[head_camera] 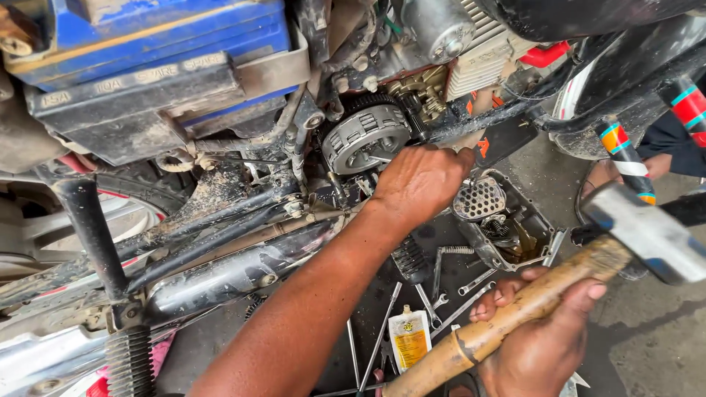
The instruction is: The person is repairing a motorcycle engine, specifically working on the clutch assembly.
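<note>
My left hand [423,180] reaches up to the round metal clutch assembly [365,136] on the open side of a motorcycle engine. Its fingers are closed around a thin metal tool whose tip [380,158] rests against the clutch face. My right hand [540,345] grips the wooden handle [507,316] of a hammer low at the right. The steel hammer head [651,231] is raised to the right of the clutch and apart from it.
A removed engine cover [504,220] with a mesh screen lies on the ground, beside several wrenches [474,283] and a yellow sachet [409,338]. A blue battery [147,37] sits top left, the exhaust pipe [235,272] below it. Another person's foot [607,173] shows at right.
</note>
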